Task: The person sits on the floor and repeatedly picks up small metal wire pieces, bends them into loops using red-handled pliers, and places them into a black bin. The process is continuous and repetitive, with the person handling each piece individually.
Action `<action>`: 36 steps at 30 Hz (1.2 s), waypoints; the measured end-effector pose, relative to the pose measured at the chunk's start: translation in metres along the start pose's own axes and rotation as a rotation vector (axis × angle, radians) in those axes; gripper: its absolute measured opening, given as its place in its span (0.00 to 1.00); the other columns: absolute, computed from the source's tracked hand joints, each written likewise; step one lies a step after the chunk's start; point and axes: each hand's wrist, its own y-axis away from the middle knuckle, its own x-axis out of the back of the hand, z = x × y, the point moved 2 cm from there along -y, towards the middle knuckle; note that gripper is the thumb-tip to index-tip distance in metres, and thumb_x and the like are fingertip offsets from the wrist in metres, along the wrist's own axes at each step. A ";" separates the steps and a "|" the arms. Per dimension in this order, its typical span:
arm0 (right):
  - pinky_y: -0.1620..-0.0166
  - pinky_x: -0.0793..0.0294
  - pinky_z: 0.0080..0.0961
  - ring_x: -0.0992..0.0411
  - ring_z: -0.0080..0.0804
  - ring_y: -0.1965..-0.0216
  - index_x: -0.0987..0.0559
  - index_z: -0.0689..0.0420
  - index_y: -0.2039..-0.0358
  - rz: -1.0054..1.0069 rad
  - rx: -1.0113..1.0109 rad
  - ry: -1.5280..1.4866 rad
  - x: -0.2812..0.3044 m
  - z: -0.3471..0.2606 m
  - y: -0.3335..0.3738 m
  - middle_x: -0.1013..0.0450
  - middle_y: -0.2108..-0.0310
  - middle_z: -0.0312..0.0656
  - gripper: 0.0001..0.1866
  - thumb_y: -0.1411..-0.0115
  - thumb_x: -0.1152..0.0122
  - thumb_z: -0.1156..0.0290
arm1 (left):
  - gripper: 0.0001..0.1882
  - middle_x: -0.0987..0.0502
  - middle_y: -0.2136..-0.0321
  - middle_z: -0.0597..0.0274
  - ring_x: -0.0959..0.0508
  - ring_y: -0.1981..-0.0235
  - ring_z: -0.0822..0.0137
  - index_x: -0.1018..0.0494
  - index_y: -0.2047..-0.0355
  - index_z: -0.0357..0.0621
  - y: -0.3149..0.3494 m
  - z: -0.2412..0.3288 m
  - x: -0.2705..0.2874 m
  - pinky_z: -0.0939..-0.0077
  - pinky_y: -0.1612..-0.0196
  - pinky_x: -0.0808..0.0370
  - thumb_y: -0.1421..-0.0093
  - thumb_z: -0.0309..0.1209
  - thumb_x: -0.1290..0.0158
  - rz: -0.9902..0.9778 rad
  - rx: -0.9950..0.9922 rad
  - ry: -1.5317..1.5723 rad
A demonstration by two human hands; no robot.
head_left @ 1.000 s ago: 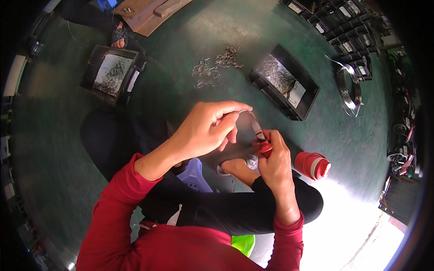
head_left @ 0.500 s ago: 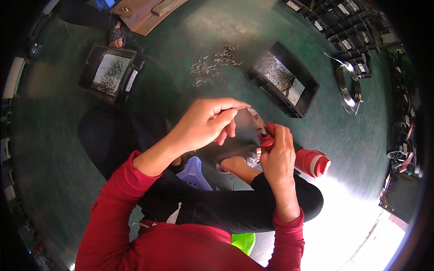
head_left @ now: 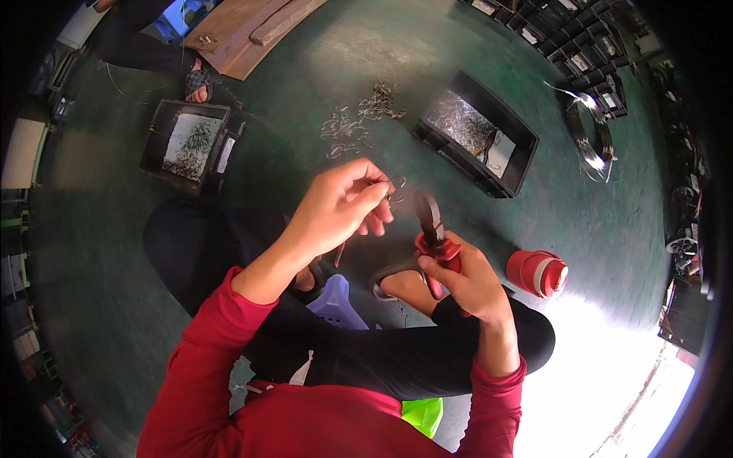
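Between the thumb and fingers of my left hand [head_left: 347,200] is a small bent wire hook [head_left: 397,187], its curved ends sticking out past the fingertips. My right hand [head_left: 475,281] is closed around the red handles of a pair of pliers [head_left: 433,229], whose dark jaws point up and away from me. A gap separates the jaws from the wire hook. On the floor beyond my hands lies a loose pile of bent wire hooks [head_left: 379,101], with more scattered just left of it.
Black crates holding small wire pieces stand far right [head_left: 527,149] and far left [head_left: 156,145]. A wire coil [head_left: 588,137] lies at the right, near stacked black crates [head_left: 569,38]. A red cup [head_left: 534,272] is by my right knee. Another person's foot [head_left: 198,88] shows beyond the left crate.
The pliers have come away from the wire and turned upright, moving slightly left. My left hand has drawn back a little with the wire hook still in its fingers.
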 end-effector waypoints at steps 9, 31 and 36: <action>0.71 0.34 0.22 0.36 0.20 0.77 0.25 0.63 0.58 0.036 0.018 0.137 -0.006 -0.008 0.000 0.31 0.78 0.33 0.14 0.38 0.38 0.66 | 0.12 0.24 0.80 0.62 0.28 0.84 0.76 0.25 0.55 0.33 0.004 0.003 0.000 0.84 0.79 0.31 0.33 0.28 0.53 -0.098 0.124 0.147; 0.68 0.27 0.30 0.23 0.42 0.74 0.27 0.63 0.70 0.282 0.169 0.298 -0.020 0.002 -0.012 0.25 0.76 0.51 0.13 0.49 0.31 0.72 | 0.16 0.30 0.86 0.69 0.33 0.85 0.83 0.26 0.49 0.37 0.019 0.005 -0.015 0.84 0.80 0.36 0.32 0.26 0.59 -0.131 -0.033 -0.138; 0.69 0.27 0.30 0.24 0.42 0.74 0.29 0.63 0.70 0.319 0.185 0.303 -0.021 0.003 -0.016 0.26 0.75 0.52 0.13 0.49 0.32 0.74 | 0.16 0.30 0.86 0.68 0.33 0.85 0.82 0.26 0.49 0.36 0.022 0.004 -0.017 0.83 0.81 0.36 0.33 0.26 0.59 -0.095 -0.078 -0.140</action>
